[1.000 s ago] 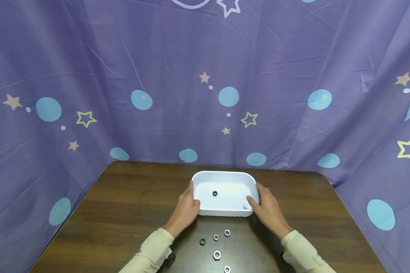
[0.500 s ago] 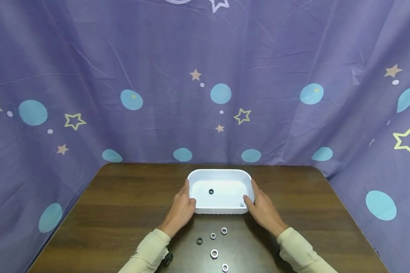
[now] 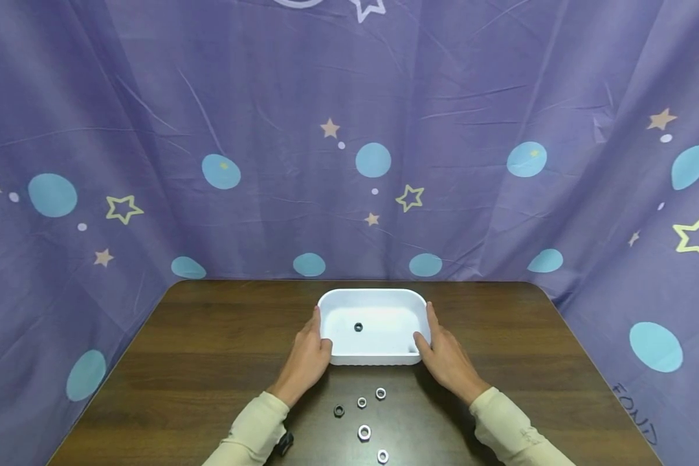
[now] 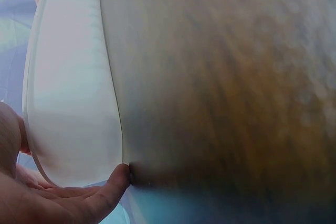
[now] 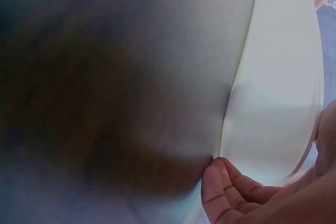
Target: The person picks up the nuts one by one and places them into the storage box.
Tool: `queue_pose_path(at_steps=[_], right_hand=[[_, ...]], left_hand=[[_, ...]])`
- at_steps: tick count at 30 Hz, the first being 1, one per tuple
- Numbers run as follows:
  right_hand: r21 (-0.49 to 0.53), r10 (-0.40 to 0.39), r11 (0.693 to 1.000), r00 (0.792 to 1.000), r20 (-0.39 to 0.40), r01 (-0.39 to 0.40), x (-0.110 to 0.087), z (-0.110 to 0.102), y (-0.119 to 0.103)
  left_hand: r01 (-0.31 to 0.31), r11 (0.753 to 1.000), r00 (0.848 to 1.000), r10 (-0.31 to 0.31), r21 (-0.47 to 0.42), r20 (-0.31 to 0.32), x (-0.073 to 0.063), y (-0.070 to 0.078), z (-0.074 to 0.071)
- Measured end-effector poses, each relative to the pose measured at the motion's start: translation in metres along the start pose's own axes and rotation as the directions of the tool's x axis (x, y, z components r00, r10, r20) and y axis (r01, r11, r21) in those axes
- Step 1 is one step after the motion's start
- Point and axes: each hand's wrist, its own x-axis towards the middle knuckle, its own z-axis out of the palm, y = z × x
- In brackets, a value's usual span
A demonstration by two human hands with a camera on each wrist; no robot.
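Observation:
A white plastic tray point(image 3: 375, 360) with rounded corners sits on the wooden table near its far edge. One dark hex nut point(image 3: 358, 327) lies inside it, left of centre. My left hand point(image 3: 304, 360) grips the tray's left end, thumb at the near corner. At the opposite end my right hand point(image 3: 450, 364) grips with its thumb over the rim. Both wrist views show fingertips by the lower edge of the tray wall point(image 4: 73, 87). Between my forearms lie several loose nuts: a dark nut point(image 3: 339, 411), a larger silver nut point(image 3: 364, 433), and smaller silver ones.
The brown wooden table point(image 3: 210, 336) extends to both sides of the tray. A purple curtain point(image 3: 291, 213) with stars and blue dots hangs behind and beside it. A small black object point(image 3: 285, 443) shows by my left cuff.
The head view has shifted a little, so the whole scene sits slightly further left in it. Both hands keep their hold on the tray, and the loose nuts stay where they were.

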Motion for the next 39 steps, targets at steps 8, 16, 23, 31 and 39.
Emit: queue_pose_path(at_steps=[8, 16, 23, 31, 39], right_hand=[[-0.012, -0.022, 1.000, 1.000, 0.003, 0.022, 0.000, 0.001, 0.001], [-0.027, -0.007, 1.000, 1.000, 0.000, 0.007, 0.000, 0.001, 0.000], [-0.049, 0.010, 0.999, 1.000, 0.021, -0.008, 0.001, -0.001, 0.000], [-0.049, 0.024, 0.999, 0.999, 0.024, -0.023, 0.001, -0.001, 0.000], [-0.052, 0.024, 0.998, 0.999, 0.034, -0.023, 0.002, 0.000, 0.000]], left_hand=[[-0.038, 0.999, 0.998, 0.037, -0.016, -0.050, -0.003, 0.010, -0.005], [-0.063, 0.998, 0.996, 0.061, -0.022, -0.060, 0.000, -0.011, 0.006], [0.012, 0.998, 1.000, -0.012, -0.057, -0.001, -0.004, 0.008, -0.014], [0.011, 1.000, 1.000, -0.011, -0.022, -0.010, -0.012, 0.013, -0.027], [-0.014, 1.000, 1.000, 0.014, 0.011, -0.015, -0.020, 0.012, -0.033]])
